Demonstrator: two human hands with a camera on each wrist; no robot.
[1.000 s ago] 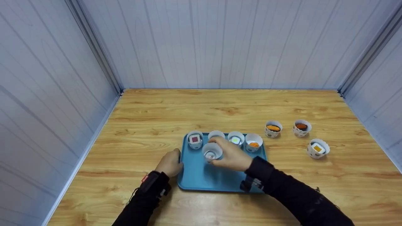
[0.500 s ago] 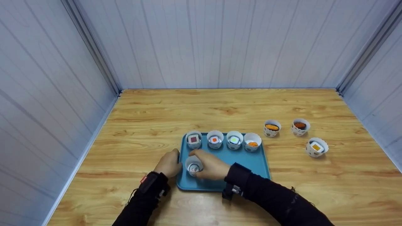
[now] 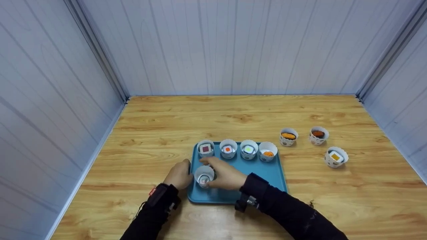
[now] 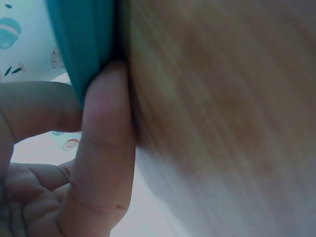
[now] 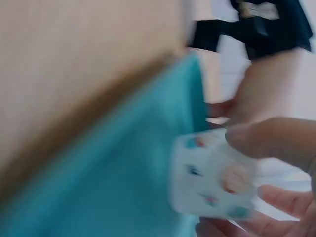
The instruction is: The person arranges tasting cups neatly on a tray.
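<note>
On the table lies a blue tray (image 3: 248, 170). My left hand (image 3: 180, 174) pinches its left rim, thumb and finger on either side of the tray edge (image 4: 79, 44) in the left wrist view. Inside the tray's front left area, a white paper baking cup (image 3: 202, 170) with a small pale piece in it stands between the thumb and fingers of my right hand (image 3: 225, 175). In the blurred right wrist view, the thumb (image 5: 242, 138) lies against the upper side of the patterned cup (image 5: 212, 177). A row of baking cups (image 3: 228, 154) with sushi-like pieces lines the tray's back edge.
Right of the tray, three more baking cups stand on the wooden table (image 3: 166, 116): one with an orange-topped piece (image 3: 288, 141), one with a brown-red piece (image 3: 318, 139), one with a yellow-centred white piece (image 3: 334, 161). Pale panel walls (image 3: 227, 46) enclose the table.
My right hand has carried the baking cup left and toward me, to the tray's front left area, uncovering the back row. In the last half second it barely moves. My left hand stays at the rim.
</note>
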